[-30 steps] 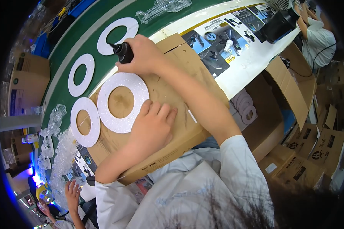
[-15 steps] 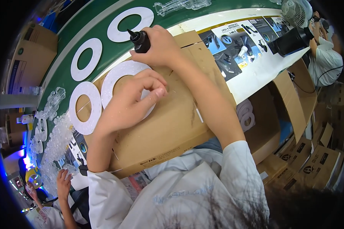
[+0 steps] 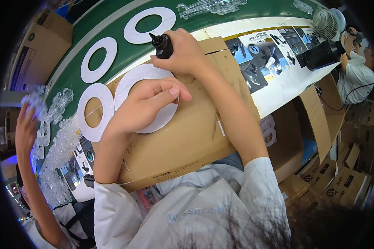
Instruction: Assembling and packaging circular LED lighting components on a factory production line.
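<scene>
My right hand is closed round a small black squeeze bottle, whose pointed nozzle tips up to the left. Below it, my left hand lies across a sparkly white flat ring, covering much of it. The left fingers are loosely extended with the thumb lying over them, and nothing shows in them. This ring rests on a brown cardboard box in front of me. Left of it, another white ring overhangs the box's edge.
Two more white rings lie on the green surface beyond. Clear plastic pieces pile up at left, near a co-worker's raised arm. At right are printed sheets, a large black bottle, a fan and open cartons.
My left hand has turned slightly, its fingers reaching farther right. The bottle in my right hand appears a little farther right. The co-worker's arm has risen at left, holding clear plastic.
</scene>
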### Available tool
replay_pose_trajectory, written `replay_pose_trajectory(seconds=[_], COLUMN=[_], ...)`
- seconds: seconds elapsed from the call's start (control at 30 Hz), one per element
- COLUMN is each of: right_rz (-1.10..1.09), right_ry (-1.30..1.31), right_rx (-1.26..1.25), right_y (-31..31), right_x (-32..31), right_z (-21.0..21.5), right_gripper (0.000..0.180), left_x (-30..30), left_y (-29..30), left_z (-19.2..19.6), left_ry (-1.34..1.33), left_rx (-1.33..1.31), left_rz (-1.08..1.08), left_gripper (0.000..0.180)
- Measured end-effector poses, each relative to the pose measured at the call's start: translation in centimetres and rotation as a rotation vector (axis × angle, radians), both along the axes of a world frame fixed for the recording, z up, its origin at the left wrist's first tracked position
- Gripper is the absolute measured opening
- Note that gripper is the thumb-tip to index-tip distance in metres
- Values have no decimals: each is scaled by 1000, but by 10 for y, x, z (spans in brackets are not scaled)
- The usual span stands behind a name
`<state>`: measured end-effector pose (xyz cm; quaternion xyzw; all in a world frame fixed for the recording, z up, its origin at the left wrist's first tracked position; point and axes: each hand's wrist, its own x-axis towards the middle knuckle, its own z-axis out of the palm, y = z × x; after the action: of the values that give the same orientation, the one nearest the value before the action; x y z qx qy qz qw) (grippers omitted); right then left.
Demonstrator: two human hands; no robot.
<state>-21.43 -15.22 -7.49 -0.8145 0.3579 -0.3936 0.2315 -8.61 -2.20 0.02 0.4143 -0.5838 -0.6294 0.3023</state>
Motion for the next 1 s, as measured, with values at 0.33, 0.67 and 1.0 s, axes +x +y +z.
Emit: replay_pose_trajectory(seconds=[0.33,0.67,1.0], right_rz=[4,-29,-31], right_ry=[-8,23,54], right_rx=[-8,-22,11], right_y=[2,1,1], right_x=[2,0,1], right_z=[1,-3,-3], right_gripper=[49,50,51], left_x=[-35,-55,-61], left_y=[47,61,75], left_z=[-18,-24,-25], left_ry=[-863,-1125,-1114], left_rx=[-759,-854,-823], left_rz=[-276,-389,-385], left_gripper=[48,36,33])
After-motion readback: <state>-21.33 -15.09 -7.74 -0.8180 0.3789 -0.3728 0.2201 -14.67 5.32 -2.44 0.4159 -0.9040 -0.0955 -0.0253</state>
